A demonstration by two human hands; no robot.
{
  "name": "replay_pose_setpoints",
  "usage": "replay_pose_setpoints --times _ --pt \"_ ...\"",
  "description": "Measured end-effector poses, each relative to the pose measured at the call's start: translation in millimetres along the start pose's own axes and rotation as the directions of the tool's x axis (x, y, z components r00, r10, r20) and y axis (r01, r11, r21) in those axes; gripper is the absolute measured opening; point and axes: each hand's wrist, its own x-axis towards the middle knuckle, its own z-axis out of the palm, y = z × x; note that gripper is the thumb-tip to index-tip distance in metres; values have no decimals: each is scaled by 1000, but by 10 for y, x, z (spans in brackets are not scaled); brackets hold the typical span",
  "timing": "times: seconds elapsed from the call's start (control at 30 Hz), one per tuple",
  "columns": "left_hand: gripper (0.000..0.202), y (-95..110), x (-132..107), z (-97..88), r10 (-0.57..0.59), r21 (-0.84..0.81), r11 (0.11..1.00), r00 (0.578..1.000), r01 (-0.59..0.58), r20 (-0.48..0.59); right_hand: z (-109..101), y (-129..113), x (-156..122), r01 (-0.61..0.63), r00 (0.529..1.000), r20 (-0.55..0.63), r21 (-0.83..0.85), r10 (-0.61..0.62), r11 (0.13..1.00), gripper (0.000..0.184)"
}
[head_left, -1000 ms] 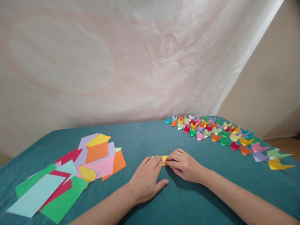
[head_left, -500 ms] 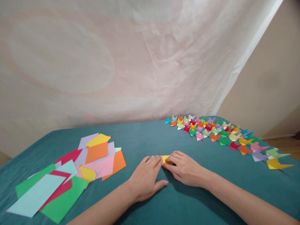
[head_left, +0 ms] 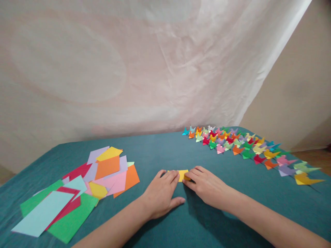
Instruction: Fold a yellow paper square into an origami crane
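A small folded piece of yellow paper lies on the table between my hands. My left hand rests flat on its left part, fingers stretched out and thumb apart, and covers much of that side. At the right end, my right hand has its fingers and thumb closed on the paper's edge, where a bit of a turned-up fold shows. The tips of some right fingers are hidden.
Loose sheets of coloured paper, among them a pale blue sheet and an orange sheet, overlap at the left. Several rows of folded paper birds stand at the right on the green tablecloth. A pale curtain hangs behind.
My right hand has slid slightly to the right along the yellow paper, so more of the paper's face shows between the hands. My left hand stays almost still.
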Motion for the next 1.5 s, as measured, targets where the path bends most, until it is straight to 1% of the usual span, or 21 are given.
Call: replay_pose_setpoints --times 0.17,0.37,0.57,0.67,0.73,0.87,0.97,1.1,1.3,1.4,1.5 --pt "64 -11 2 1 -2 1 1000 1000 2 -2 -41 45 -50 -47 998 39 -28 48 999 20" --pt "65 -11 2 -2 0 -5 1000 1000 0 -12 -39 100 -69 -49 999 14 -6 49 999 20" --pt "64 -18 -4 15 4 -13 1000 1000 -4 -23 -59 123 -84 -70 997 17 4 69 998 21" --pt "64 -24 -10 23 5 -19 1000 999 -5 -32 -68 162 -87 -61 998 12 32 61 998 21" --pt "64 -27 -11 24 4 -21 1000 999 -4 -32 -49 190 -69 -56 998 -15 54 56 997 19" --pt "64 -28 -11 12 7 -26 1000 1000 -8 -28 69 189 -6 -53 984 -166 112 72 992 21" --pt "63 -29 -13 9 11 -27 1000 1000 -11 -27 183 139 23 -18 975 -215 156 51 988 21" --pt "63 -31 -16 30 12 -33 999 999 -13 -40 265 85 18 -11 976 -212 179 50 984 20" --pt "58 -30 -18 -3 22 -69 997 999 -25 -48 275 58 5 -31 977 -203 175 67 984 22" --pt "51 -55 -24 -55 51 -89 995 998 -53 -26 270 53 5 -30 978 -198 174 65 984 23" --pt "50 -92 -25 -86 69 -101 993 998 -68 3 248 41 4 -27 980 -190 163 58 986 23"
